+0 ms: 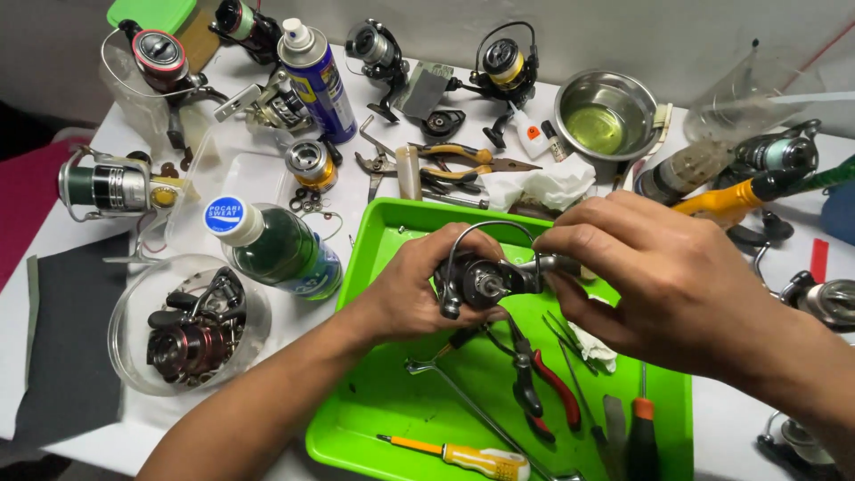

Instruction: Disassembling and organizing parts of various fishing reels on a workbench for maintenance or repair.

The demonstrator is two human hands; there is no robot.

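above green tray [392, 419], both hands [405, 289] [646, 267] closed around reel [485, 281]

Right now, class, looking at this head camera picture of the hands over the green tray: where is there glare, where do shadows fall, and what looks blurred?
Head view: even overhead light; glare on the round steel bowl and the clear plastic tub; soft shadows lie on the bright green plastic tray beneath the left hand and right hand, which hold the dark metal fishing reel; focus is sharp at centre, and the frame's edges look slightly soft and stretched.

Reel [485, 281] in both hands above tray [392, 419]; pliers [534, 379], screwdriver [459, 454] in tray; bottle [276, 249] left; bowl [606, 116] behind.
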